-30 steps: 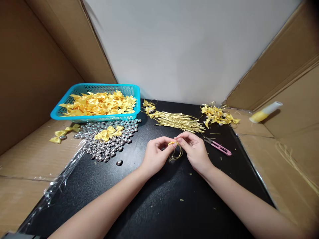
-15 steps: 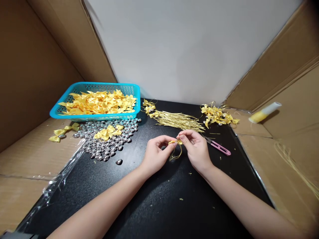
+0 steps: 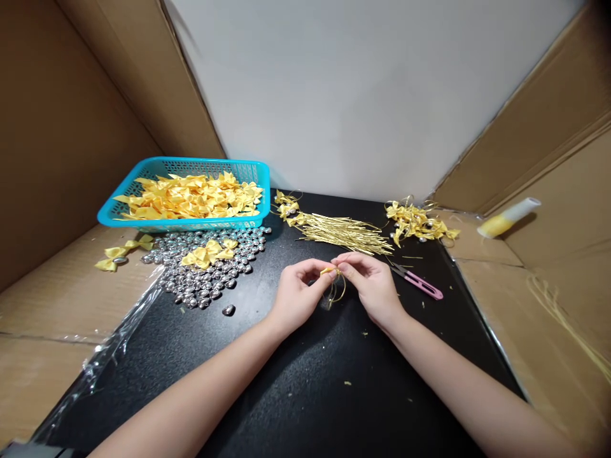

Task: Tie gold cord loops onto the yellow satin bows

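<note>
Between my two hands is a small yellow ribbon bow (image 3: 326,271), mostly covered by fingers. A gold cord (image 3: 342,291) hangs from it in a loop below my fingertips. My left hand (image 3: 298,289) is closed, thumb and index finger pinching the bow. My right hand (image 3: 375,283) is closed too, its thumb and index fingertips meeting at the bow and cord, touching or almost touching the left fingertips. Just beyond the hands lies a heap of cut gold cords (image 3: 346,233). Pink-handled thread snips (image 3: 422,285) rest to the right of my right hand.
A blue basket (image 3: 186,222) of yellow bows stands back left. Silver beads (image 3: 205,286) spread before it, with several bows (image 3: 207,254) on top. A pile of corded bows (image 3: 417,221) lies back right. A white and yellow tube (image 3: 508,218) stands by the right cardboard wall.
My right hand has shifted slightly left, its fingertips closing in on the left ones. More of the bow is now covered, and the cord loop has swung and changed shape.
</note>
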Tool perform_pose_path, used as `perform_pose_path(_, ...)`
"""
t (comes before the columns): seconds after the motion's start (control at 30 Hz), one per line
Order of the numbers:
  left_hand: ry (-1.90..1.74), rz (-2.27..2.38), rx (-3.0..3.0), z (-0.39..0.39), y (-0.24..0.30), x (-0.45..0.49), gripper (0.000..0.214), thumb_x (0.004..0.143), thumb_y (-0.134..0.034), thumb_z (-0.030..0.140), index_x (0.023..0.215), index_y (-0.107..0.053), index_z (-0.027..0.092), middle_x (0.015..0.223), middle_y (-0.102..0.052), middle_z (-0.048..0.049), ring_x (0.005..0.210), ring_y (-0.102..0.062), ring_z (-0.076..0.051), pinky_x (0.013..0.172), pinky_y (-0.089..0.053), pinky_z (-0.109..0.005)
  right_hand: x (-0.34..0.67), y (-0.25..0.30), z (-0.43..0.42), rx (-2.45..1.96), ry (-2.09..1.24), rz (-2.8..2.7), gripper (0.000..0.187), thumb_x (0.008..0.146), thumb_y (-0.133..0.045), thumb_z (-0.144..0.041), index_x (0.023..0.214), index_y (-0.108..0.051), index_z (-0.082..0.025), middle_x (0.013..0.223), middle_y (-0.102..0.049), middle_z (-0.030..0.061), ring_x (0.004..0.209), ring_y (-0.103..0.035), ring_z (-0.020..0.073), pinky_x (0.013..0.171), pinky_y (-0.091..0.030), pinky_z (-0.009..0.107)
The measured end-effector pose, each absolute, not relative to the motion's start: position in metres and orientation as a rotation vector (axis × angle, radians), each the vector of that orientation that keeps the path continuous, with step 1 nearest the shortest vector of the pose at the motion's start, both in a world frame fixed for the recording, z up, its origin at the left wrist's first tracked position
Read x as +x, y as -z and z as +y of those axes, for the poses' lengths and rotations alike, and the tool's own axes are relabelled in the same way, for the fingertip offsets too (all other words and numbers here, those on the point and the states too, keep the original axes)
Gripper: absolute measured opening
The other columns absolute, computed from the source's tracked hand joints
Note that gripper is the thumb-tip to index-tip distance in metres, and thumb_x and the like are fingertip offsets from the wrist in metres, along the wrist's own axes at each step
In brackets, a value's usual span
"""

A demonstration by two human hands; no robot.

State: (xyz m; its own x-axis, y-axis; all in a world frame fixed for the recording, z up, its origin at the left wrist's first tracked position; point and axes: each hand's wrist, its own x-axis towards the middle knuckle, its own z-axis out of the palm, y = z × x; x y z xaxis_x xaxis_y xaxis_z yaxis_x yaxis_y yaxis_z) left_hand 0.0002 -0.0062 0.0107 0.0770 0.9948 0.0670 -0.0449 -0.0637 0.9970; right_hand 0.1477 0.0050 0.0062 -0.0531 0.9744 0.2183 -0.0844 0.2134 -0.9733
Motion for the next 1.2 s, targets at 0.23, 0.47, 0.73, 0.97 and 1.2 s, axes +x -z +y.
perform_pose_path(0.23, -1.183, 1.093, 1.29, -0.009, -0.009, 0.001, 0.012, 0.076, -0.07, 0.025, 0.078, -0.074, 0.014, 0.075, -0.073, -0.0045, 0.064, -0.06, -0.012, 0.063, -0.046, -0.023, 0.151, -0.005, 0.003, -0.999, -1.029, -1.3, 0.009, 0.078, -0.073, -0.03, 0.08, -0.074, -0.022, 0.08, -0.076, 0.0028, 0.077, -0.072, 0.0185, 0.076, -0.057, 0.032)
perform_pose_path(0.47, -1.174, 1.087, 1.315, -0.007, -0.011, 0.001, 0.011, 0.076, -0.069, 0.024, 0.078, -0.073, 0.014, 0.073, -0.072, -0.0037, 0.062, -0.059, -0.012, 0.06, -0.045, -0.023, 0.15, -0.014, 0.003, -0.98, -0.971, -1.308, 0.006, 0.078, -0.073, -0.028, 0.079, -0.073, -0.022, 0.077, -0.075, 0.0019, 0.075, -0.072, 0.0182, 0.076, -0.057, 0.033)
perform_pose_path(0.73, -1.13, 1.096, 1.377, -0.008, -0.01, 0.001, 0.011, 0.076, -0.069, 0.023, 0.079, -0.073, 0.014, 0.074, -0.073, -0.0046, 0.064, -0.061, -0.013, 0.062, -0.046, -0.023, 0.153, -0.019, 0.006, -0.931, -0.958, -1.272, 0.003, 0.079, -0.074, -0.026, 0.079, -0.072, -0.023, 0.076, -0.074, -0.0004, 0.07, -0.072, 0.0147, 0.07, -0.059, 0.029)
perform_pose_path(0.97, -1.106, 1.094, 1.302, -0.006, -0.009, 0.002, 0.012, 0.075, -0.07, 0.024, 0.078, -0.072, 0.013, 0.072, -0.072, -0.0047, 0.061, -0.061, -0.012, 0.06, -0.046, -0.023, 0.164, -0.045, 0.018, -0.831, -0.934, -1.102, 0.016, 0.072, -0.08, -0.034, 0.077, -0.07, -0.022, 0.073, -0.072, -0.002, 0.063, -0.068, 0.0125, 0.065, -0.061, 0.029)
perform_pose_path(1.2, -1.1, 1.111, 1.342, -0.007, -0.009, 0.0, 0.013, 0.076, -0.07, 0.025, 0.079, -0.073, 0.013, 0.074, -0.074, -0.0055, 0.063, -0.062, -0.013, 0.06, -0.047, -0.023, 0.172, -0.05, 0.023, -0.836, -0.994, -1.073, 0.023, 0.068, -0.082, -0.039, 0.077, -0.068, -0.023, 0.073, -0.072, -0.0025, 0.067, -0.07, 0.013, 0.073, -0.061, 0.032)
